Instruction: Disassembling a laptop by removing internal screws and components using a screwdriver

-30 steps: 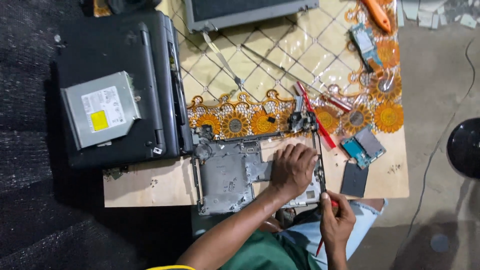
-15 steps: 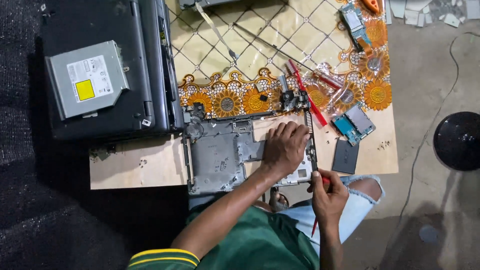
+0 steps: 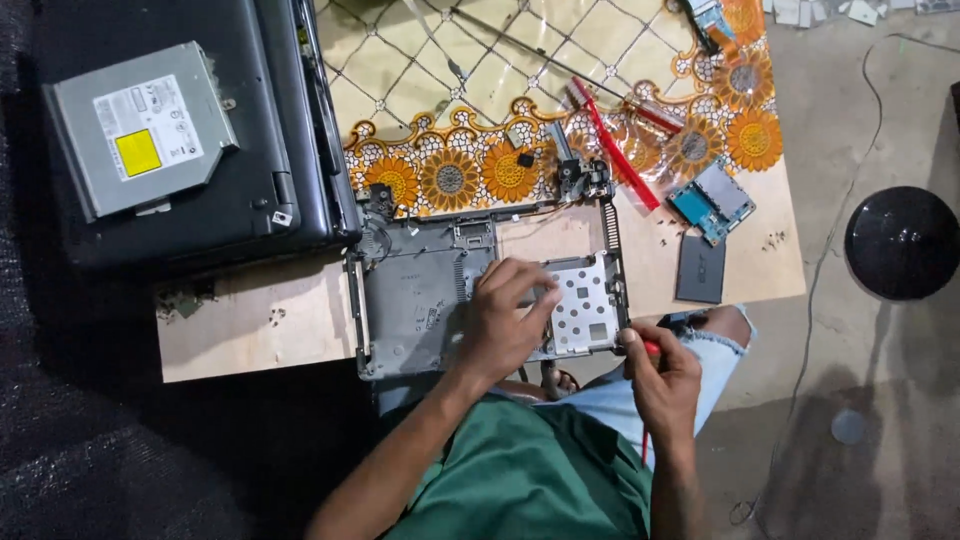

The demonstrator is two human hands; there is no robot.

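Observation:
A grey laptop base frame (image 3: 420, 300) lies on the wooden board (image 3: 260, 325) in front of me. My left hand (image 3: 505, 318) presses flat on it, fingers spread beside the perforated metal plate (image 3: 585, 305). My right hand (image 3: 660, 372) grips a red-handled screwdriver (image 3: 648, 350) at the frame's near right corner, with the handle running down toward my lap.
A black laptop shell (image 3: 300, 130) with a silver optical drive (image 3: 140, 125) on it sits at the left. A red screwdriver (image 3: 612, 145), a blue circuit board (image 3: 708, 202), a dark cover (image 3: 700, 268) and small screws lie on the flowered cloth (image 3: 450, 90). A black round object (image 3: 900, 242) stands on the floor.
The view has shifted so the table sits higher and more to the left. My left hand stays on the frame, and my right hand has come up to the frame's right corner.

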